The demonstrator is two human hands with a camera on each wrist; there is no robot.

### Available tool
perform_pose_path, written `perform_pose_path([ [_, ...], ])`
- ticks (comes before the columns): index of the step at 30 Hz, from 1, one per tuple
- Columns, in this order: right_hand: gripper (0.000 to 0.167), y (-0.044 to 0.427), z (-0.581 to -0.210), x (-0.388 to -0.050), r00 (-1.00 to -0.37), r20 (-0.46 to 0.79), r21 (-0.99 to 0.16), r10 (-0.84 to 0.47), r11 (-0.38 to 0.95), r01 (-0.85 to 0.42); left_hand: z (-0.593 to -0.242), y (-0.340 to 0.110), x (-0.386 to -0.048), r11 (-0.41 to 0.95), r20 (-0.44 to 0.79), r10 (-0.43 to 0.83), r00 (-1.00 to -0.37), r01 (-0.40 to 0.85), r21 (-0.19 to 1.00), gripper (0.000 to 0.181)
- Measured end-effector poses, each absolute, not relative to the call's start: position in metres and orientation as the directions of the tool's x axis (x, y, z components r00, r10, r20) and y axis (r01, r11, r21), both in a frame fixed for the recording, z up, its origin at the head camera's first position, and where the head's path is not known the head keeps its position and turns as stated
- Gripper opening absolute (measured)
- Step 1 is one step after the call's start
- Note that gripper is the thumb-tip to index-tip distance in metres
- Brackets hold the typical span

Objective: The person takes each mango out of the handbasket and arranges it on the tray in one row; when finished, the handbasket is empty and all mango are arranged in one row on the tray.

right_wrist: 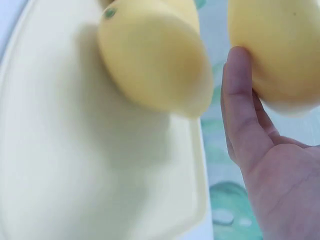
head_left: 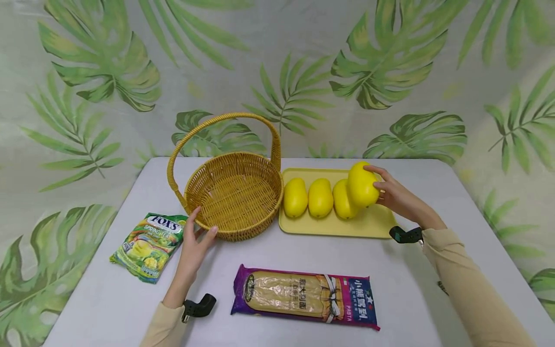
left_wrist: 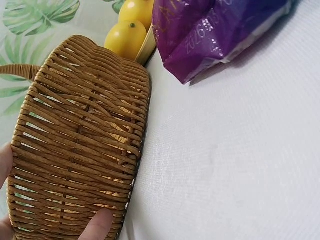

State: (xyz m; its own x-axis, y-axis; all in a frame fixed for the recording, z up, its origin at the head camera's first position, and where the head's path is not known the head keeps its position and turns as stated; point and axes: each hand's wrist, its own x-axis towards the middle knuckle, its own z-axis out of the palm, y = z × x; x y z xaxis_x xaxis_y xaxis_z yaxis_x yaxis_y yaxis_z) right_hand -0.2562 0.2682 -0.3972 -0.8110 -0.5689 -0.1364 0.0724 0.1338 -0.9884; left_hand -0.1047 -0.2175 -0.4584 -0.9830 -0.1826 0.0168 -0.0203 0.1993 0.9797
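Observation:
A yellow mango (head_left: 363,185) is in my right hand (head_left: 400,196), lifted over the right part of a yellow tray (head_left: 368,224). In the right wrist view, the fingers (right_wrist: 240,95) lie along its side. Three more mangoes lie in a row on the tray: one at the left (head_left: 295,198), one in the middle (head_left: 321,198), and one partly hidden behind the raised one (head_left: 344,202). My left hand (head_left: 195,248) holds the near left side of a woven basket (head_left: 240,231), thumb (left_wrist: 99,226) against its outer wall. Inside, the basket is bare, its tall handle (head_left: 225,115) upright.
Left of the basket lies a green bag of Fox's candy (head_left: 151,246). A purple pack of pasta (head_left: 305,296) lies flat near the front of the white table (head_left: 416,289). Behind the table hangs a leaf-patterned cloth (head_left: 295,58). The basket stands close beside the tray's left edge.

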Motion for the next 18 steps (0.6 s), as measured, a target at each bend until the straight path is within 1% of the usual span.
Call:
perform_pose_path([
  [4,0.045,0.280,-0.403,-0.253,-0.830,-0.155,-0.984,-0.536,0.154,0.085,-0.460,-0.218,-0.105,0.199,0.026,-0.182,-0.983,-0.011,0.980,0.071],
  [10,0.045,0.290,-0.415,-0.248,-0.871,-0.196,-0.966,-0.450,0.244,0.091,-0.461,-0.218,-0.106,0.207,0.038,-0.184,-0.982,-0.001,0.978,0.071],
  [14,0.048,0.292,-0.424,-0.247,-0.894,-0.224,-0.947,-0.389,0.304,0.105,-0.462,-0.218,-0.106,0.206,0.038,-0.183,-0.982,-0.001,0.979,0.071],
  [18,0.053,0.293,-0.430,-0.249,-0.900,-0.252,-0.933,-0.356,0.337,0.128,-0.461,-0.218,-0.106,0.200,0.032,-0.181,-0.983,-0.005,0.980,0.070],
])
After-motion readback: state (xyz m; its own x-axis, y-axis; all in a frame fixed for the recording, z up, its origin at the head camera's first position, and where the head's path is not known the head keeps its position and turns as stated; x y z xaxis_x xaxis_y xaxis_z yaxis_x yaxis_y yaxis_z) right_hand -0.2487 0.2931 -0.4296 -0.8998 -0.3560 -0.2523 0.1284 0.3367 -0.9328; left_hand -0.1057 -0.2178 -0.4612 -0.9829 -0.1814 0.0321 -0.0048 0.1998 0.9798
